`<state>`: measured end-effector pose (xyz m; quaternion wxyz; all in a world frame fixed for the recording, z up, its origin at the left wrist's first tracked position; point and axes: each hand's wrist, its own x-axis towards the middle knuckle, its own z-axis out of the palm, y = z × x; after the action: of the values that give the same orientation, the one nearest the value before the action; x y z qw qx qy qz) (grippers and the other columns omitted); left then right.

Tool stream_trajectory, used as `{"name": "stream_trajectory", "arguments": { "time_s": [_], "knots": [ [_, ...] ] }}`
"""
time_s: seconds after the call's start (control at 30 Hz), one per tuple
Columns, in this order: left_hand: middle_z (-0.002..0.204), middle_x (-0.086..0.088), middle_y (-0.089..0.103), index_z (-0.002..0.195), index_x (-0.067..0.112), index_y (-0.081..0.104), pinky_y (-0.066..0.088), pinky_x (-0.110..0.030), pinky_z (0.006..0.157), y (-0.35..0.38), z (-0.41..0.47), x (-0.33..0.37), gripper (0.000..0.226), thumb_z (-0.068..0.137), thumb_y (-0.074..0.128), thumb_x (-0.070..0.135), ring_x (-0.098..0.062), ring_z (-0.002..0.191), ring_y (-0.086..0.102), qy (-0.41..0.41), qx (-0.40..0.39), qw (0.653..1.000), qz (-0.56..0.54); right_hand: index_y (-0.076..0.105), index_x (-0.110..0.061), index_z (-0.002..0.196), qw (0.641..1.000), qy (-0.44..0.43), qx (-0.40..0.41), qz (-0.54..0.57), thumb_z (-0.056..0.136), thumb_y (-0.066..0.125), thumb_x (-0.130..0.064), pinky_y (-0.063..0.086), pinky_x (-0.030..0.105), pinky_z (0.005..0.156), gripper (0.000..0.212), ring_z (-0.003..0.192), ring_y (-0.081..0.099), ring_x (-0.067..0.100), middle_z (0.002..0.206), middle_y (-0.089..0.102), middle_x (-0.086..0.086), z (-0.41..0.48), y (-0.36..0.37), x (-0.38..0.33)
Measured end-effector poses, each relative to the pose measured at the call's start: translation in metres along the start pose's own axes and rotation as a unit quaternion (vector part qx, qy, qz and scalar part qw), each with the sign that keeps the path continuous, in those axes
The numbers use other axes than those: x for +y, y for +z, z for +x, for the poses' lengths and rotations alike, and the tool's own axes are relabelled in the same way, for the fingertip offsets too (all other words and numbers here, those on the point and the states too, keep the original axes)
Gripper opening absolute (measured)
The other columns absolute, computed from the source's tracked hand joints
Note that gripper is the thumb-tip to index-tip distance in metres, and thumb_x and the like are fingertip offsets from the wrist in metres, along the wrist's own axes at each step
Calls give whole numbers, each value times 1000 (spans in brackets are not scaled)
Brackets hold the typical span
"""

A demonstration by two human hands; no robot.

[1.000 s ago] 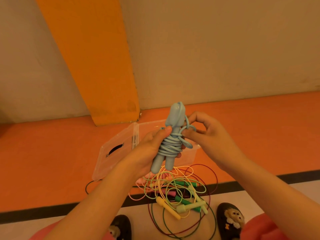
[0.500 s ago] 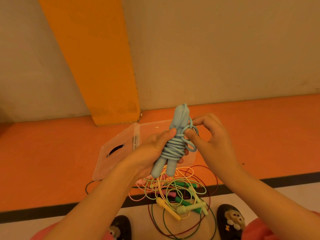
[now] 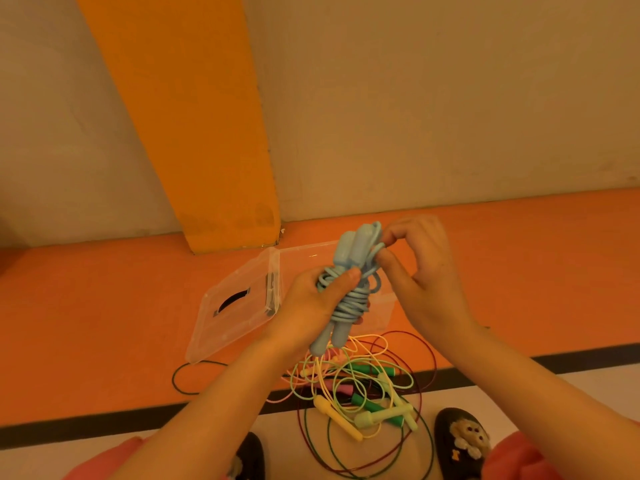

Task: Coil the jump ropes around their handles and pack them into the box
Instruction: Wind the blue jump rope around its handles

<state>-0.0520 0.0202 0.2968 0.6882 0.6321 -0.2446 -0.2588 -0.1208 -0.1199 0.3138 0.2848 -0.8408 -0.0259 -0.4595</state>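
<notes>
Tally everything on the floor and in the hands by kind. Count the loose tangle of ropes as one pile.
Blue jump rope: 1
Clear plastic box: 1
Tangled rope pile: 1
Black slippers: 2
Total: 5

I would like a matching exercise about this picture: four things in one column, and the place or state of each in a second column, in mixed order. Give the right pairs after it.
Things
1. blue jump rope
2. clear box
3. yellow handle
4. dark slipper

Place or state
A. open, on the orange floor
B. lower right, bears a monkey figure
C. coiled, gripped by the left hand
D. lying in the tangle of ropes

Pairs: 1-C, 2-A, 3-D, 4-B
</notes>
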Motion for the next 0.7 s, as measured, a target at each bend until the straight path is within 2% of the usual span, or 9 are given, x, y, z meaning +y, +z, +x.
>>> {"name": "stream_trajectory", "arguments": {
  "time_s": [0.1,0.23,0.3,0.4,0.47,0.53,0.63,0.7],
  "knots": [
    [85,-16,68,100,-1,64,58,-34,65,-1,2,0,37,81,63,31,-24,71,67,18,27,999,35,55,-9,84,1000,12,4,15,87,52,-20,32,17,80,12,87,44,11,88,49,-6,-1,-1,-1],
    [77,-2,68,94,8,64,55,-22,60,-2,4,-1,8,88,64,14,-7,63,66,47,64,994,81,56,-11,84,999,23,-7,21,86,52,-21,34,20,78,11,86,45,12,87,51,-4,-2,-1,2],
    [77,-1,69,94,8,64,54,-21,60,-3,4,-2,9,88,64,15,-9,65,68,40,79,993,78,56,-11,85,999,41,-27,19,85,52,-25,33,17,78,14,86,46,11,87,51,-5,0,-1,4],
    [90,-23,68,99,-2,65,58,-43,72,-5,6,-5,29,88,66,25,-30,78,68,5,87,995,58,58,-12,89,995,66,-66,29,84,54,-30,37,18,78,19,89,49,9,89,53,-6,3,-1,8],
    [93,-27,67,97,-1,67,56,-49,77,-4,4,-3,37,84,67,34,-34,79,66,-10,96,995,30,60,-14,92,995,62,-73,31,84,54,-33,39,21,80,22,91,51,8,91,56,-6,3,0,8],
    [90,-24,68,96,3,67,57,-45,74,-2,4,-1,42,77,68,41,-31,78,66,-19,98,995,18,60,-18,96,994,67,-71,44,83,55,-38,41,22,83,24,93,52,7,94,58,-7,3,0,5],
    [82,-16,69,98,3,66,58,-33,61,0,5,0,26,87,65,27,-23,67,67,-11,107,994,1,58,-22,100,996,58,-61,41,80,60,-48,41,18,84,32,95,54,5,97,61,-5,2,-1,1],
    [79,-13,69,98,2,65,56,-27,57,1,5,3,20,90,64,21,-18,63,67,5,120,993,14,58,-22,101,996,60,-51,36,77,63,-50,44,21,84,37,94,55,7,97,60,-4,0,-1,0]
  ]
}}
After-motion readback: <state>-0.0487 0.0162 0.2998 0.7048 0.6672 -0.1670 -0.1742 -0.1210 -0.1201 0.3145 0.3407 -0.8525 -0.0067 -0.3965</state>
